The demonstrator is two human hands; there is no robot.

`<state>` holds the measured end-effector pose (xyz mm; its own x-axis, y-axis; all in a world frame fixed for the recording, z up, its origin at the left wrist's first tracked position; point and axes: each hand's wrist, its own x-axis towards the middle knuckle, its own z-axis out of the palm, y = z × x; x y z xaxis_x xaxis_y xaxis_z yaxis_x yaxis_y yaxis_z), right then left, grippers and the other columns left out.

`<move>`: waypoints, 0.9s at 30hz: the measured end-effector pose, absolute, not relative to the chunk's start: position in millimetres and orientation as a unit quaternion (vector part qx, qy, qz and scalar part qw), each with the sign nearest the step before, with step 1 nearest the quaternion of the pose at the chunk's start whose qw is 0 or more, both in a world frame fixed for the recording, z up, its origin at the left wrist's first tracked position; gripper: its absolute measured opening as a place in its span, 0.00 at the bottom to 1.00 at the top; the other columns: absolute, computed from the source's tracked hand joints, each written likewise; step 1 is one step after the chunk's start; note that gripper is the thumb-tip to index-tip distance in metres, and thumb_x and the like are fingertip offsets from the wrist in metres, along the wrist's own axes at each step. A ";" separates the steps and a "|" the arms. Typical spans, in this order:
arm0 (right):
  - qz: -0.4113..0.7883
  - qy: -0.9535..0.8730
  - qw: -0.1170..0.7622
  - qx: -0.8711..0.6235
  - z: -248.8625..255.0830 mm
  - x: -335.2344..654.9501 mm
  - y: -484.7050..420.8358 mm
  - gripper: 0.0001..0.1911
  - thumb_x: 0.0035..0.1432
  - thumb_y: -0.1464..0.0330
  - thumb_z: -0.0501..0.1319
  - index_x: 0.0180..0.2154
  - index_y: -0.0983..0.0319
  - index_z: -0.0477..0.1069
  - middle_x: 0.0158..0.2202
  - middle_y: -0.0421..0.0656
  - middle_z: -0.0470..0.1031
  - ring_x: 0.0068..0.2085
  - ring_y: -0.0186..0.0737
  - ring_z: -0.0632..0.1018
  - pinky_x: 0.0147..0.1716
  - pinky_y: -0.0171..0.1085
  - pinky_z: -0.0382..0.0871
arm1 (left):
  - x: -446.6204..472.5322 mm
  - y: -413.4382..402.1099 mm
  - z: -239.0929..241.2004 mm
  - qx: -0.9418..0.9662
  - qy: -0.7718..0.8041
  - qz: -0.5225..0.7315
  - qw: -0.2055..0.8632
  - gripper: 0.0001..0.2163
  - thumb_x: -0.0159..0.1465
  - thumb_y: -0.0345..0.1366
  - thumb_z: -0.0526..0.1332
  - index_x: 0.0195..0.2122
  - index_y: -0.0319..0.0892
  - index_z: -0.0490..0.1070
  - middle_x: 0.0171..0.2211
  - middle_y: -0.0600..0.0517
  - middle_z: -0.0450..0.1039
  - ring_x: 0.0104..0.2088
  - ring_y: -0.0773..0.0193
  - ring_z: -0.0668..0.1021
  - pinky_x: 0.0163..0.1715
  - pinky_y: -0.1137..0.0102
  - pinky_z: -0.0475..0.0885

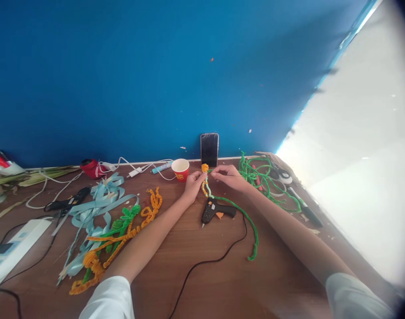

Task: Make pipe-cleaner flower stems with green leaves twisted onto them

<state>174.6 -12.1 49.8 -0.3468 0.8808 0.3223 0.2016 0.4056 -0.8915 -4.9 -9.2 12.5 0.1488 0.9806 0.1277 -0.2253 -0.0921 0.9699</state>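
Note:
My left hand [194, 185] is closed around a small upright piece [205, 179] made of orange and pale twisted pipe cleaner with an orange knob on top. My right hand [229, 176] pinches the same piece from the right, near its top. A long green pipe cleaner [252, 226] trails from the piece's base down across the wooden table [222, 283]. A black hot glue gun [217, 211] lies just below both hands, its black cord running toward me.
A red paper cup [180, 169] and a phone [209, 149] leaning on the blue wall stand behind the hands. Orange and green pipe cleaners [122, 230] and pale blue ribbon [96, 199] lie at left, by a white power strip [12, 250]. Green pipe cleaners [265, 179] pile up at right.

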 end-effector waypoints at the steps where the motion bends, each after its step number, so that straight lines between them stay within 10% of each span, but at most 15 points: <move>1: 0.398 -0.719 0.429 -0.375 49.9 175.1 -11.4 0.15 0.55 0.57 0.62 0.32 0.63 0.75 0.26 0.41 0.73 0.27 0.35 0.72 0.30 0.36 0.67 | -4.8 -9.1 12.1 0.510 0.373 0.536 0.560 0.15 0.54 0.46 0.66 0.26 0.38 0.71 0.22 0.55 0.68 0.24 0.72 0.68 0.26 0.75 0.61; 27: 0.612 -0.363 0.516 -0.477 49.9 156.2 -14.2 0.15 0.60 0.63 0.57 0.24 0.64 0.70 0.18 0.39 0.67 0.18 0.28 0.67 0.18 0.29 0.60 | -4.0 -7.9 9.8 0.511 0.395 0.560 0.519 0.15 0.56 0.47 0.64 0.27 0.38 0.72 0.22 0.55 0.67 0.23 0.72 0.67 0.24 0.75 0.60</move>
